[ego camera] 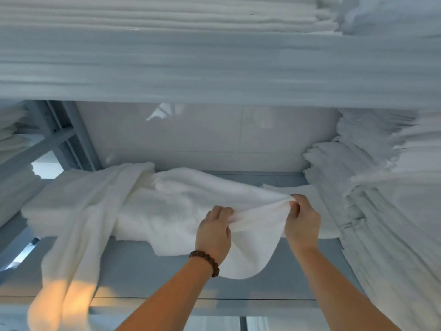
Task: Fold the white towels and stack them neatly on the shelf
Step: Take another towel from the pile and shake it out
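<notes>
Both hands pinch one edge of a white towel (191,206) lying rumpled on the shelf (148,271): left hand (214,231) fingers clamped on it, right hand (301,219) likewise. Its front hangs over the shelf edge. Folded stacks (372,187) stand just right; another towel (78,223) drapes down at the left.

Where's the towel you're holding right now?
Head view, centre: the towel lies on the shelf, pinched by left hand and right hand, between draped towel left and stack right.

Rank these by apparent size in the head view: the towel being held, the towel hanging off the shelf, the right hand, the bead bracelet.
Largest: held towel and hanging towel, too alike to rank.
Then right hand.
Smallest: bead bracelet.
</notes>
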A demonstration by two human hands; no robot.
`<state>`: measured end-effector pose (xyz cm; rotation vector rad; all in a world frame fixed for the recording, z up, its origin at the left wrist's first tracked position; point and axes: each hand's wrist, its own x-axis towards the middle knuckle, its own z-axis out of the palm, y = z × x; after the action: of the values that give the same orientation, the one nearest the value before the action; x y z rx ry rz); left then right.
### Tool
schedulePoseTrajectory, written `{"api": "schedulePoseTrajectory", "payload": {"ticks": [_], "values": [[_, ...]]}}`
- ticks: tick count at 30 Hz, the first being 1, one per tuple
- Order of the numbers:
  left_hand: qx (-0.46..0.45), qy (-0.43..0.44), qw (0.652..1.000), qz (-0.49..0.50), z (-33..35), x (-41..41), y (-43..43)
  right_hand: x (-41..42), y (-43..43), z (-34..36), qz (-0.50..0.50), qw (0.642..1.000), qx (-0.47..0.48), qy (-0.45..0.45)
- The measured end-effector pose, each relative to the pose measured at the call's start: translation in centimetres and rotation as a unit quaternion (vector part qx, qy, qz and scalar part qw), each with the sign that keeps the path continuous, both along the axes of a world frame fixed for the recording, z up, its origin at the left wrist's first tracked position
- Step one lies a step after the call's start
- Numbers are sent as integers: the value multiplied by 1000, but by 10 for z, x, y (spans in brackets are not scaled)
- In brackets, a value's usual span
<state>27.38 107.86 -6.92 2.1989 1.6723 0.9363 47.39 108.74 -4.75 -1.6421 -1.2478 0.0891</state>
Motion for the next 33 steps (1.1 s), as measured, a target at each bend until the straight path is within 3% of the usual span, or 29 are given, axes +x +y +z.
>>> {"api": "schedulePoseTrajectory", "payload": {"ticks": [9,21,25,33], "values": [[-43,-3,999,14,-9,39,-7,76,-13,-9,-30,999,-42,-9],[9,-46,993,111,9,-48,-7,44,-38,-33,75,982,-124,-117],[36,-51,988,139,19,-79,-7,47,-42,-37,79,986,-127,-75],[-43,-108,964,239,28,-139,12,71,-57,-46,45,977,-207,-35]]}}
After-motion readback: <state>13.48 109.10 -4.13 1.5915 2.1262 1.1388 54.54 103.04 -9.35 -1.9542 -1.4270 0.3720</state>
